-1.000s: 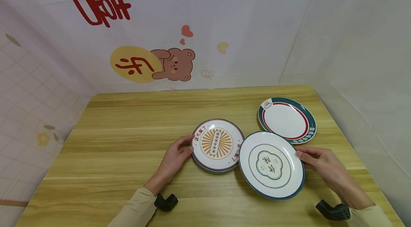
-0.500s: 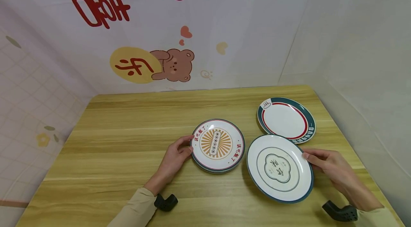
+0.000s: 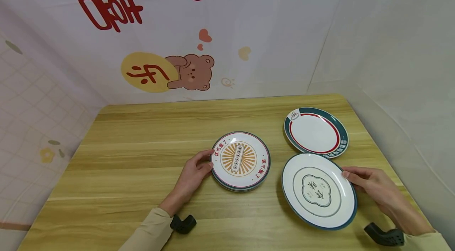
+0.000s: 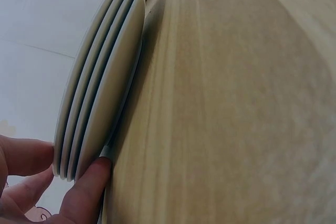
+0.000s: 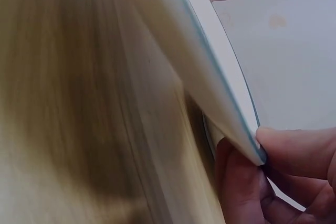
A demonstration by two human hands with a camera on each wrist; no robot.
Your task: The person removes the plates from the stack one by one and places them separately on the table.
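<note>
A stack of several small round plates (image 3: 239,159) sits mid-table; the top one has an orange sunburst and red lettering. At its left rim, my left hand (image 3: 193,174) holds the edge, with digits at the upper rim and below it in the left wrist view. To the right, a larger white plate (image 3: 319,191) with a blue rim and a lobed centre emblem is held tilted above the table. My right hand (image 3: 376,188) pinches its right rim, thumb on top and fingers underneath, as the right wrist view shows.
Behind the held plate, an oval plate (image 3: 314,133) with a dark green border and red ring lies at the back right. The wooden table (image 3: 142,136) meets a printed cloth wall (image 3: 277,38) behind and a pale wall (image 3: 401,65) on the right.
My right hand has carried the blue-rimmed plate right and nearer to me, away from the stack's right edge. My left hand and the stack have stayed in place.
</note>
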